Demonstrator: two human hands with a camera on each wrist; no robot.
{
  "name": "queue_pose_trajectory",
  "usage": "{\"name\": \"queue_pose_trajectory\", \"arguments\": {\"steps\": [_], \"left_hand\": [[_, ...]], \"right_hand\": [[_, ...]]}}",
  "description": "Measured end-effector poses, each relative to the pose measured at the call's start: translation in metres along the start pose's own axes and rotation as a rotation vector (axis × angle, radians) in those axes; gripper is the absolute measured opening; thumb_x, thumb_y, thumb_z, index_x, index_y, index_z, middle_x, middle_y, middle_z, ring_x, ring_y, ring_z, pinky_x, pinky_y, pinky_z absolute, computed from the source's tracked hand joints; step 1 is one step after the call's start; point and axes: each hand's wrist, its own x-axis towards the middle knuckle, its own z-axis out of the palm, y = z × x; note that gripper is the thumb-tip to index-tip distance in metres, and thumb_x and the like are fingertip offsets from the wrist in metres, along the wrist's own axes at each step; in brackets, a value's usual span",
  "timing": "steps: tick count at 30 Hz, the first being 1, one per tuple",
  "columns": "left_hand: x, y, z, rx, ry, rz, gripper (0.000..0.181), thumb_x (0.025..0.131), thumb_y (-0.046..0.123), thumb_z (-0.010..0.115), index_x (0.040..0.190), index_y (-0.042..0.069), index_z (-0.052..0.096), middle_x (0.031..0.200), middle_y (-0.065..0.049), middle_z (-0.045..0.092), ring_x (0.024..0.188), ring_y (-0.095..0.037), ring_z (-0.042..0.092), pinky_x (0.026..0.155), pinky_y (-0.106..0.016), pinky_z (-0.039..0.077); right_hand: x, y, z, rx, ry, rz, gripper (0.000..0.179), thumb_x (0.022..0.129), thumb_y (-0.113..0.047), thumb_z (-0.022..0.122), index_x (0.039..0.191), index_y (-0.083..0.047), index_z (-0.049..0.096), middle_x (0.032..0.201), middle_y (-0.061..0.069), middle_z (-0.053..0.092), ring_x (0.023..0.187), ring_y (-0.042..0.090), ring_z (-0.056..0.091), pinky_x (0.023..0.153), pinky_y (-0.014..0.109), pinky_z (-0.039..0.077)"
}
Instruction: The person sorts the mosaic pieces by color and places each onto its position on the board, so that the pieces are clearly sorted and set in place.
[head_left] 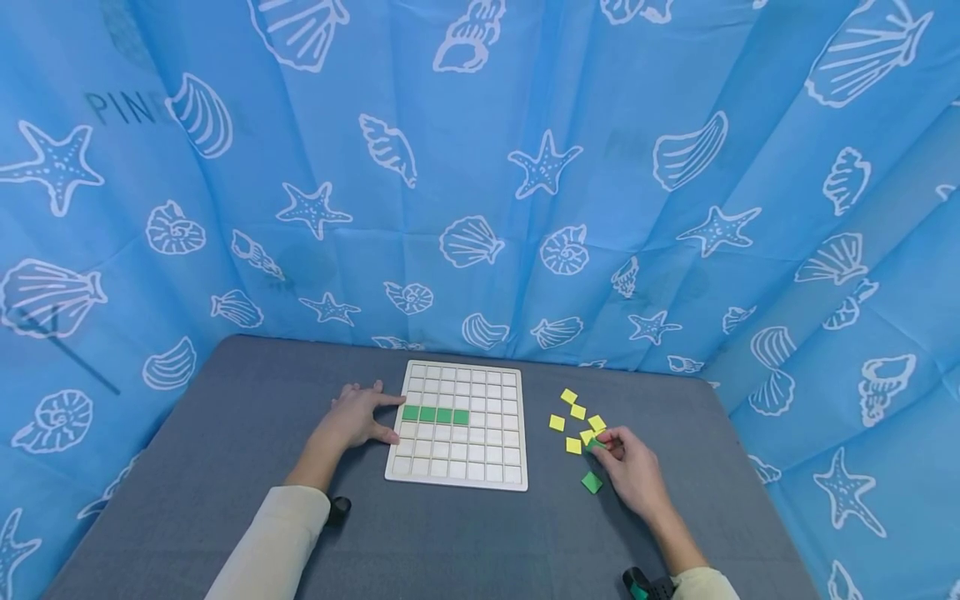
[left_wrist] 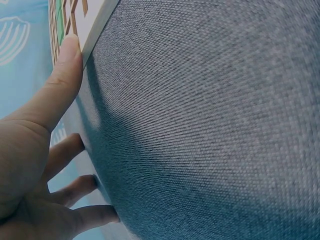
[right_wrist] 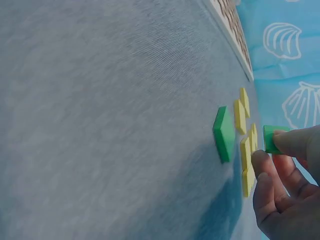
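Note:
A white grid board lies on the table, with several green tiles side by side in one row at its left. My left hand rests at the board's left edge, fingers spread. Its thumb touches the rim in the left wrist view. Right of the board, my right hand pinches a green square tile between thumb and fingers. Below that hand's fingertips, another green tile lies on the cloth. Several yellow tiles are scattered just beyond.
Grey cloth covers the table. A blue curtain with white shells and starfish hangs behind it and at both sides. Black bands sit at both wrists.

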Motion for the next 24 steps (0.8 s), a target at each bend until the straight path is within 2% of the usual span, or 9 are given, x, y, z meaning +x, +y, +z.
{"name": "queue_pose_trajectory", "arguments": {"steps": [13, 24], "left_hand": [[0.000, -0.001, 0.002, 0.003, 0.005, 0.004, 0.080, 0.074, 0.045, 0.087, 0.147, 0.030, 0.057, 0.163, -0.024, 0.035, 0.150, -0.059, 0.022, 0.111, -0.080, 0.025], [0.000, 0.000, 0.001, 0.005, 0.004, -0.004, 0.080, 0.074, 0.045, 0.087, 0.147, 0.031, 0.057, 0.163, -0.024, 0.034, 0.150, -0.059, 0.021, 0.111, -0.080, 0.025]], "right_hand": [[0.010, -0.021, 0.011, 0.076, -0.032, -0.067, 0.015, 0.098, -0.014, 0.069, 0.112, -0.008, 0.069, 0.107, 0.010, 0.070, 0.092, 0.018, 0.065, 0.073, 0.020, 0.052], [0.018, -0.042, 0.032, 0.157, -0.023, -0.058, 0.016, 0.096, -0.013, 0.072, 0.111, -0.010, 0.073, 0.101, 0.008, 0.069, 0.083, 0.014, 0.059, 0.068, 0.021, 0.049]]}}
